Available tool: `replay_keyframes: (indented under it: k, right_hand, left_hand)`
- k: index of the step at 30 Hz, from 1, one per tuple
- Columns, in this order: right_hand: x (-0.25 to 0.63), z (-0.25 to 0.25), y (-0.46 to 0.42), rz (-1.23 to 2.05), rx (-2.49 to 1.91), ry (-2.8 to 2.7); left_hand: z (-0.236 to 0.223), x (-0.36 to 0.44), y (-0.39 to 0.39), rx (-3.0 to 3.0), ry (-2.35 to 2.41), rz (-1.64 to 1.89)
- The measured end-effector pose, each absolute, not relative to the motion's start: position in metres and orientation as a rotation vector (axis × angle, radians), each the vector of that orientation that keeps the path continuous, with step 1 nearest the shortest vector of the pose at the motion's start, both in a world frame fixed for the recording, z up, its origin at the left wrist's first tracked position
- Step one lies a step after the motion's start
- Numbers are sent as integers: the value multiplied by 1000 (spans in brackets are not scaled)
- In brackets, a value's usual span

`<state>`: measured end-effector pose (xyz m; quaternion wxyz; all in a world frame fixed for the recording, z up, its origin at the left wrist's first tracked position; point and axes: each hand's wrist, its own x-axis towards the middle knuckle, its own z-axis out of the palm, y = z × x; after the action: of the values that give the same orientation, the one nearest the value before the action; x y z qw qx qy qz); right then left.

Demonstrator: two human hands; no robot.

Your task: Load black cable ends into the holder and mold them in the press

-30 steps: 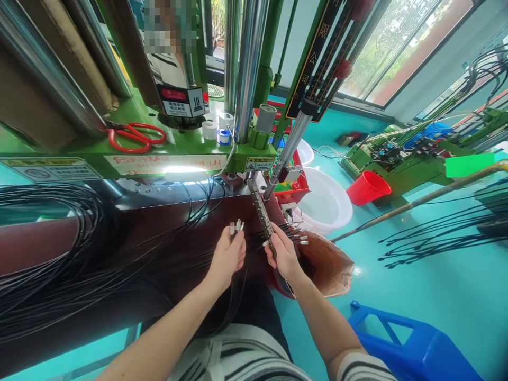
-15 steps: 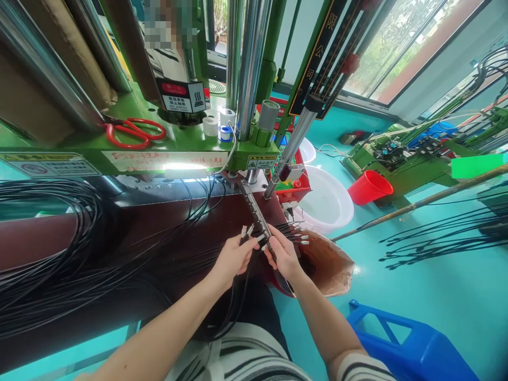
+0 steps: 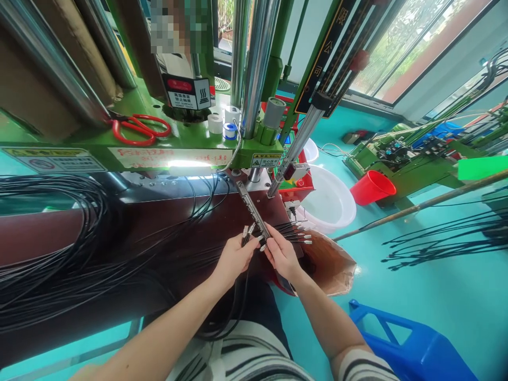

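Metal-grey and narrow, the bar (image 3: 251,207) slants away from the right hand (image 3: 284,258), which pinches its near end; the left hand (image 3: 234,259), just beside, holds black cables (image 3: 243,301) by their silvery ends (image 3: 245,232). A firm right grip and short cable lengths at the left fingertips should help alignment. Right of the right hand gapes a paper bag (image 3: 342,267); beyond, a white basin (image 3: 351,205) and red bucket (image 3: 371,189), contents unclear.

Our left hand (image 3: 237,257) grips black cables with metal connectors (image 3: 246,233) beside the slotted metal bar (image 3: 252,209), whose near end our right hand (image 3: 282,253) holds above the brown table (image 3: 159,225).
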<state>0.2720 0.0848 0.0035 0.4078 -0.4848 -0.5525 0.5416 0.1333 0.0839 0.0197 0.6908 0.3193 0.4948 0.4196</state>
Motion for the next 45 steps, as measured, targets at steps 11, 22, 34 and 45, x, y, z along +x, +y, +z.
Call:
replay_keyframes:
  k: [11,22,34,45]
  right_hand:
    - [275,18,87,1482,-1226,-1200]
    - [277,3,86,1444,-1188,-1378]
    - [279,9,89,1496,-1111,-1227]
    - [284,11,90,1556,-1092,-1289]
  left_hand:
    - [23,125,90,637,1118,974]
    - [22,127,88,695,1163,1041]
    - [22,115,94,738,1167,1228]
    - [29,108,101,711,1003,902]
